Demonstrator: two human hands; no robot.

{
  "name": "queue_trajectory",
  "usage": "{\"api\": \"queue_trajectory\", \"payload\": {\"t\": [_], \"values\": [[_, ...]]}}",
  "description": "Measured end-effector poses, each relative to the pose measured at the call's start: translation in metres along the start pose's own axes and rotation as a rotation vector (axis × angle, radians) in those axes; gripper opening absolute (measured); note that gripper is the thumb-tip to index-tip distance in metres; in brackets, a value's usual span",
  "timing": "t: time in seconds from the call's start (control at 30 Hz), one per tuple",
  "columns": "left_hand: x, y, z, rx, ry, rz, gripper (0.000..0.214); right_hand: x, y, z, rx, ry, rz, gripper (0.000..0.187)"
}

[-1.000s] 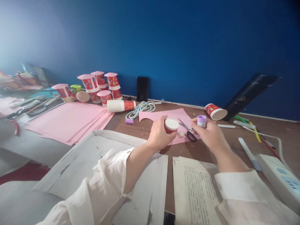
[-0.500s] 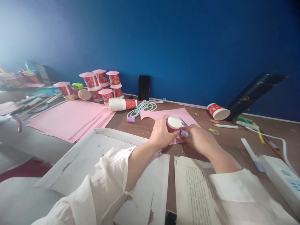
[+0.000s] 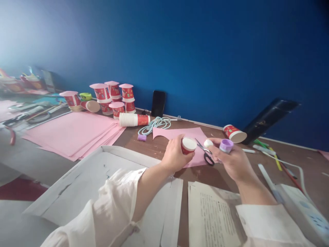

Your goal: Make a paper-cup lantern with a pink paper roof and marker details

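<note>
My left hand [image 3: 175,154] is wrapped round a red paper cup [image 3: 188,148], its white round end turned up. To the right, my right hand [image 3: 228,159] grips a glue stick [image 3: 226,146] whose purple open end faces upward. A small white rounded lump [image 3: 208,143] sits at that hand's fingertips; its link to the glue stick is hidden. Beneath and between the hands, scissors [image 3: 208,159] with black handles lie on a cut pink sheet [image 3: 177,133]. A purple cap [image 3: 142,137] rests on the table to the left.
Red cups with pink paper tops [image 3: 100,92] stand stacked at the back left, near a nested row of cups [image 3: 128,119] and pink sheets [image 3: 69,132]. A coiled cable [image 3: 156,124], phone [image 3: 158,103], printed pages [image 3: 213,212], white board [image 3: 102,185] and power strip [image 3: 303,209] surround the hands.
My right hand has moved right, away from the cup, carrying the glue stick, now tipped with its purple end up. The scissors show more fully. The left hand still holds the cup.
</note>
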State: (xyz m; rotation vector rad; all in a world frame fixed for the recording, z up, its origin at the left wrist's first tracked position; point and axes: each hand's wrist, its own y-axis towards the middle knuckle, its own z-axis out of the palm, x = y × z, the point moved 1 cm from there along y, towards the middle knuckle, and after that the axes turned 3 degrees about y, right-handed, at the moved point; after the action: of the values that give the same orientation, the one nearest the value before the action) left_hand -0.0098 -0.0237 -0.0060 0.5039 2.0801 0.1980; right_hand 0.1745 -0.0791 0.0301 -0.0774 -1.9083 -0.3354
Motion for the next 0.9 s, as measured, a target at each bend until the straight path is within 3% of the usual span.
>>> {"api": "queue_trajectory", "payload": {"t": [0.1,0.27,0.43,0.63,0.9], "values": [[0.0,0.0,0.001,-0.01,-0.012,-0.008,0.064,0.003,-0.004,0.002,0.007,0.289,0.005,0.038],[0.0,-0.001,0.0,-0.005,-0.024,-0.01,0.064,0.008,-0.004,0.01,0.049,0.533,0.043,0.027],[-0.005,-0.003,-0.004,0.042,-0.046,-0.011,0.063,0.009,0.0,0.014,0.008,0.798,0.129,0.018],[-0.009,-0.004,-0.007,0.08,-0.026,-0.02,0.062,0.001,0.004,0.015,0.006,0.91,0.27,0.018],[-0.008,-0.002,-0.007,0.077,-0.032,-0.001,0.061,-0.006,0.007,0.018,0.02,0.934,0.354,0.016]]}}
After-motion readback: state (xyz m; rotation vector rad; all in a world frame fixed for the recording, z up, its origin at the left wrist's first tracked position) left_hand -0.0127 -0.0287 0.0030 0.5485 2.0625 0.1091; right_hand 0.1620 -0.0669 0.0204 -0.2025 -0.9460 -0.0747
